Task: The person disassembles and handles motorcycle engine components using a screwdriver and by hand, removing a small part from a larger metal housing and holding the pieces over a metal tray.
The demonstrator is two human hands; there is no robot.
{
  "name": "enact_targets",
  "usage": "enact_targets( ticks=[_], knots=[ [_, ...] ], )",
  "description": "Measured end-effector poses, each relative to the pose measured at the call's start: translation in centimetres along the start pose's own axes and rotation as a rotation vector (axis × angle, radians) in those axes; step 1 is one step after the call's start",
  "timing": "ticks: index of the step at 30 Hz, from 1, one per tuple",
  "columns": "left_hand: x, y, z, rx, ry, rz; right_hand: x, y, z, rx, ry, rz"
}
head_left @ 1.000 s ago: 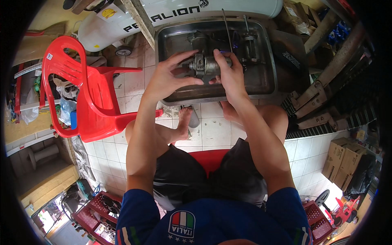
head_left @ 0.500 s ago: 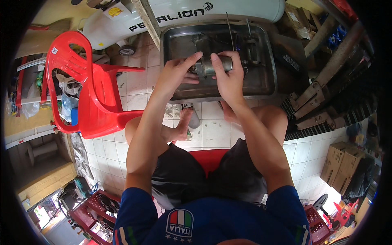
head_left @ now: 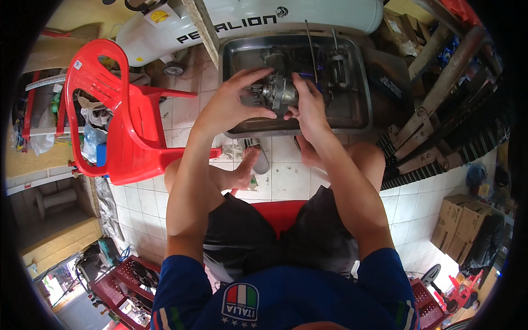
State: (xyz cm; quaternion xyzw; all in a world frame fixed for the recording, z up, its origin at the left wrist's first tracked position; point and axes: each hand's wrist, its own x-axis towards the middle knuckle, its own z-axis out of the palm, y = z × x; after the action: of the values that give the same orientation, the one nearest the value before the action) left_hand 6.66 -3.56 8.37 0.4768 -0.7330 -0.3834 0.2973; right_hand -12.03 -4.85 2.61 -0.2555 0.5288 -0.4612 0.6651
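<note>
A greasy metal starter motor (head_left: 281,92) is held level above the metal tray (head_left: 294,133), its small toothed end pointing left. My right hand (head_left: 312,107) is closed around the cylindrical body from the right, with the thumb along the upper side and fingertips curled below. My left hand (head_left: 234,104) is cupped around the toothed end, fingers and thumb spread apart, with a gap between palm and metal. Whether its fingertips touch the casing is hard to tell. Behind the motor, a dark cylindrical part (head_left: 273,57) lies in the tray.
A clamp-like metal part (head_left: 340,69) and a thin rod (head_left: 311,47) are at the tray's right side. A red plastic chair (head_left: 129,132) stands left. Beyond the tray lies a white tank (head_left: 308,16). Heavy metal arms (head_left: 421,126) stand right, with cardboard boxes (head_left: 459,225) farther back.
My left hand has opened wider and shifted left around the toothed end. The motor has turned, so its toothed end now shows. My right hand has moved slightly down its body.
</note>
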Motion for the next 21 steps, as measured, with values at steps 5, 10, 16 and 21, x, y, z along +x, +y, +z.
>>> enact_targets(
  ticks=[5, 10, 16, 21],
  knots=[
    [0.7, 0.2, 1.4, -0.059, 0.040, -0.467, -0.3, 0.6, 0.3, -0.075, 0.037, -0.285],
    [1.0, 0.3, 1.4, -0.064, 0.003, -0.672, -0.4, 0.0, 0.0, -0.090, -0.023, -0.287],
    [-0.8, 0.7, 0.6, 0.143, 0.114, -0.199, 0.4, -0.5, -0.3, 0.019, 0.034, -0.057],
    [0.0, 0.1, 0.1, 0.028, 0.060, -0.065, 0.0, -0.5, -0.1, -0.016, 0.011, -0.083]
  ],
)
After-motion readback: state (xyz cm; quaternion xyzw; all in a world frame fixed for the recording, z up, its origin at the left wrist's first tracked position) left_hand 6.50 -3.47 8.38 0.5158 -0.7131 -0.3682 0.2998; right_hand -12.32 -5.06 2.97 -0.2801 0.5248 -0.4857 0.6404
